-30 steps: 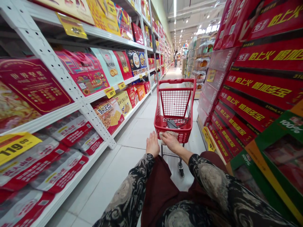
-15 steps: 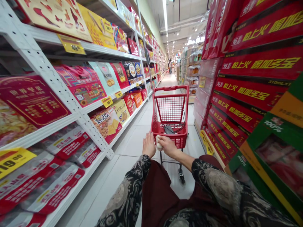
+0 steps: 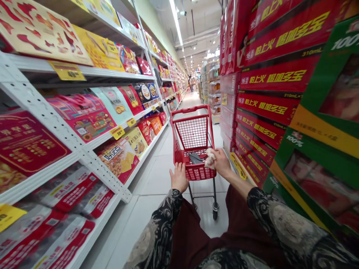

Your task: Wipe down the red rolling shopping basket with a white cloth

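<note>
A red shopping cart [image 3: 192,130] stands before my knees, its basket towards me. My right hand [image 3: 223,162] is closed around a crumpled white cloth [image 3: 209,158] at the near right corner of the basket rim. At the near left corner is my left hand [image 3: 179,177], fingers stretched and apart, their tips against the rim. Inside the basket lies a dark grey device [image 3: 195,158] with a black cable; part of it is hidden by the rim. The cart's legs and wheels show below the basket.
White shelves [image 3: 103,140] with boxed snacks and yellow price tags line the left side. Stacked red drink cartons [image 3: 269,104] and green boxes [image 3: 325,149] rise close on the right. A person [image 3: 191,83] stands far down the aisle.
My right hand has moved right along the basket rim with the cloth, away from my left hand. My left hand stays at the left corner. The view has turned slightly right.
</note>
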Tool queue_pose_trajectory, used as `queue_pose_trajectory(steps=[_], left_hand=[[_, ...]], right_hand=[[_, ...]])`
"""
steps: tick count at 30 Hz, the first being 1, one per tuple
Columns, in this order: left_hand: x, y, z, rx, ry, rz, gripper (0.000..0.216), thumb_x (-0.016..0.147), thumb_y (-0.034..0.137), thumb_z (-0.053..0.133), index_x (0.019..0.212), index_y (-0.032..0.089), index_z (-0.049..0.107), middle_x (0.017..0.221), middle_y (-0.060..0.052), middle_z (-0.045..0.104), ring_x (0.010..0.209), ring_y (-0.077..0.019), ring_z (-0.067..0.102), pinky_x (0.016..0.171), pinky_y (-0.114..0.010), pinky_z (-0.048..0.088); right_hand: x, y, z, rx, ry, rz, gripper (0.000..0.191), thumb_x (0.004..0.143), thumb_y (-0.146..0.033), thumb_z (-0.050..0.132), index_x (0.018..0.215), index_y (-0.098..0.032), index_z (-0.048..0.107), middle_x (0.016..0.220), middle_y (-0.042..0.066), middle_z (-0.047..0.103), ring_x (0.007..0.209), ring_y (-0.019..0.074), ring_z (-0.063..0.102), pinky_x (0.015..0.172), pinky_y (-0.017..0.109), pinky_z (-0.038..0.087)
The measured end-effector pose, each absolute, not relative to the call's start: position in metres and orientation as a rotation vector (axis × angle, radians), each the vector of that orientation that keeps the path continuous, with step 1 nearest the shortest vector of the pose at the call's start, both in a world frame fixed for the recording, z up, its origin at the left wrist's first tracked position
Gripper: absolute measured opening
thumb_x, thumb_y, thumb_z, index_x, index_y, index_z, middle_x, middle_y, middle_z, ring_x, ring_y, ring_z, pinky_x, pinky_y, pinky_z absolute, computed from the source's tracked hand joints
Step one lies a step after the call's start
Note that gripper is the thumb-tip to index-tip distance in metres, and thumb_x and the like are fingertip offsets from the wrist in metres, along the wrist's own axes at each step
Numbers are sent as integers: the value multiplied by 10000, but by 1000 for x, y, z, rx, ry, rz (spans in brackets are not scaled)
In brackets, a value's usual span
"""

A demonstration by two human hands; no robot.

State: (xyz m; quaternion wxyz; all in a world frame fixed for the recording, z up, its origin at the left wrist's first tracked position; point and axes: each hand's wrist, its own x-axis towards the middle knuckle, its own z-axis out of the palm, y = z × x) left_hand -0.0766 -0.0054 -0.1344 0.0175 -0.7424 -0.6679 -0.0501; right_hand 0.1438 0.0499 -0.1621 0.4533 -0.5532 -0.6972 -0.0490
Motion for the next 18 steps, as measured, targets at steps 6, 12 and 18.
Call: queue_pose_trajectory(steps=[6, 12, 18], left_hand=[[-52, -14, -147, -2290, -1959, -185, 725, 714, 143, 434, 1408, 135, 221, 1490, -108, 212, 1375, -267, 122, 1075, -569, 152], [-36, -16, -147, -2271, -1979, -173, 751, 689, 139, 455, 1406, 130, 230, 1490, -119, 205, 1373, -280, 130, 1068, -572, 164], [-35, -16, -144, -2281, -1942, -150, 725, 706, 111, 418, 1406, 163, 235, 1489, -94, 218, 1371, -256, 154, 1072, -571, 155]], right_hand=[[143, 29, -173, -1257, -1810, -192, 535, 695, -108, 489, 1230, -108, 455, 1326, 173, 434, 1242, 276, 362, 985, 471, 343], [136, 20, -172, -1247, -1761, -164, 366, 800, -210, 474, 1156, -142, 525, 1244, 168, 524, 1156, 256, 468, 959, 472, 371], [129, 17, -179, -1157, -1922, -233, 389, 801, -134, 431, 1176, -180, 522, 1289, 132, 505, 1208, 230, 430, 977, 456, 365]])
